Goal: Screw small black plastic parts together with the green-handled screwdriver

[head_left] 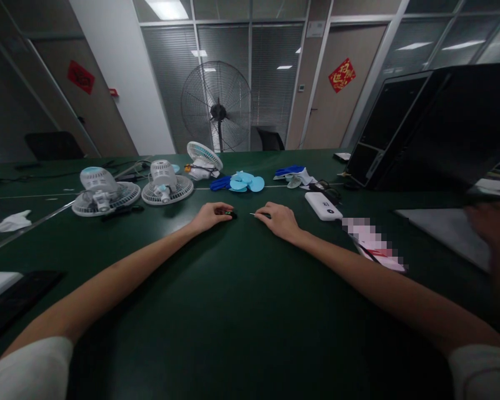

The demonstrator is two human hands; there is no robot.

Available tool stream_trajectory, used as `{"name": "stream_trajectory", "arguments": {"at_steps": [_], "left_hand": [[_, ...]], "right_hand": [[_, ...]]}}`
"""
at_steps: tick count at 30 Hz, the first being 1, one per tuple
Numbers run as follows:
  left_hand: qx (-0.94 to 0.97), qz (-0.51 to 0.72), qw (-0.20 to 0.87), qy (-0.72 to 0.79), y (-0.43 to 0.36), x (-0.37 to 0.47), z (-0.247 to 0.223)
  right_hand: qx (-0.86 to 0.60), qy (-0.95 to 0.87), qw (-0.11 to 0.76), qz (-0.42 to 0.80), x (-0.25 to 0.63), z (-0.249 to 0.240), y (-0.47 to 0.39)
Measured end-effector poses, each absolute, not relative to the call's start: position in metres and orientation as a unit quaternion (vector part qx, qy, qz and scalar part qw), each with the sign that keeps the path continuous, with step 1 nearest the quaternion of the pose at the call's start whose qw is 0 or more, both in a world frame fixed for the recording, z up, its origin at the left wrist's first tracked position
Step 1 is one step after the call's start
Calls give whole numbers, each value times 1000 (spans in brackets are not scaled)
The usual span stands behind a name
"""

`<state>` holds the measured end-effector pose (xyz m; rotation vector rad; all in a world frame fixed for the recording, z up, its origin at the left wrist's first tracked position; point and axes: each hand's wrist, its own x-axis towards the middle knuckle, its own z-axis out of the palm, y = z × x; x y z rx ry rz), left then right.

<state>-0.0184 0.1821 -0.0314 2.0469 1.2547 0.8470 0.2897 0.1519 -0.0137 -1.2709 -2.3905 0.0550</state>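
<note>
Over the middle of the green table, my left hand (pixel 209 216) is closed in a pinch on a small dark piece with a touch of green (pixel 232 214); its exact kind is too small to tell. Just to the right, my right hand (pixel 281 221) grips a thin tool with a slim metal shaft (pixel 252 214), which looks like a small screwdriver. The shaft points left, toward the dark piece, with a short gap between them. Most of the tool's handle is hidden by my fingers. Beyond my hands lie light-blue fan blades (pixel 246 182) beside a blue glove (pixel 220 184).
Small white fans (pixel 167 190) stand at the back left. A white power bank (pixel 323 206) and a partly blurred pink item (pixel 369 239) lie to the right. A large black monitor (pixel 433 128) rises at the back right. Another person's blurred hand (pixel 495 225) is at the right edge.
</note>
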Motion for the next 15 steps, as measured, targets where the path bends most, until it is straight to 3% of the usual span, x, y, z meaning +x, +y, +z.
{"name": "stream_trajectory", "arguments": {"at_steps": [15], "left_hand": [[768, 378, 236, 460, 174, -17, -33]], "right_hand": [[-393, -888, 238, 4, 276, -19, 142]]}}
